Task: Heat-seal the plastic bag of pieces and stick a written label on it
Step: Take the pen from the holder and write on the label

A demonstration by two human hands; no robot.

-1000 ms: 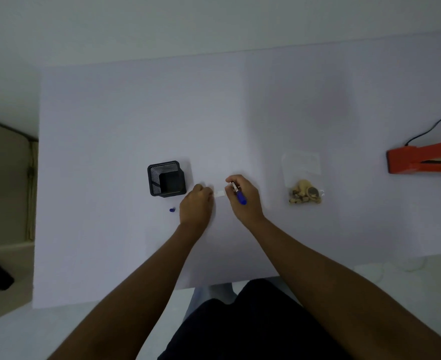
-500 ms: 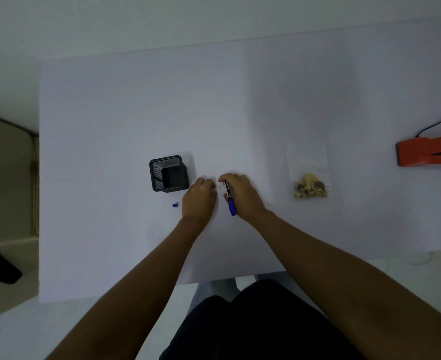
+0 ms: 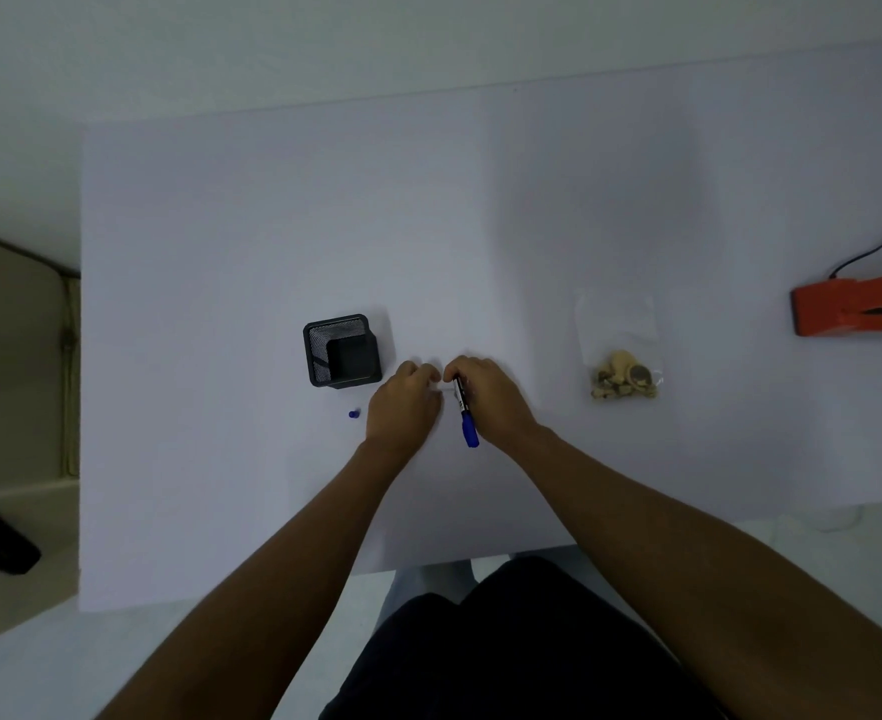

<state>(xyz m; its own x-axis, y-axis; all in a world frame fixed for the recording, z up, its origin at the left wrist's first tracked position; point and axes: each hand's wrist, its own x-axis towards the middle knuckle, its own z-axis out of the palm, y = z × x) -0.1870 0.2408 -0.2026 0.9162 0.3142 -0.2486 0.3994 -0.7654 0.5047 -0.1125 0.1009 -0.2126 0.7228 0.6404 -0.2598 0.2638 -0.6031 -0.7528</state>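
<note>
1. Clear plastic bag of pieces [image 3: 619,350] lies flat on the white table [image 3: 272,226], well to the right of both hands, untouched. Tan bits + a roundish grey piece are bunched at its near end; the far half looks empty and flat.

2. Right hand [image 3: 485,397] holds a marker pen [image 3: 463,410], fingers curled round the barrel, blue end pointing back toward the person. Tip is hidden under the fingers.

3. Left hand [image 3: 402,402] sits just beside the right, fingertips curled down near a sliver of white between the hands, prob. the label [image 3: 446,389]. Too small to tell if the left hand actually pinches it or only pins it down.

4. Blue pen cap [image 3: 354,414] lies loose left of the left hand, near the black mesh pen holder [image 3: 342,350].

5. Orange heat sealer [image 3: 854,309] sits at the far right edge, cord trailing off behind.

6. Handling, my guess: bag is light, floppy, slick film; the contents will slide if tipped. Best held by the empty far end w/ thumb + finger at the corners, weight hanging below, so that strip stays flat and wrinkle-free for the sealer jaw.

7. Label looks tiny and thin, prob. curls and sticks to fingers; take it by an edge.
</note>
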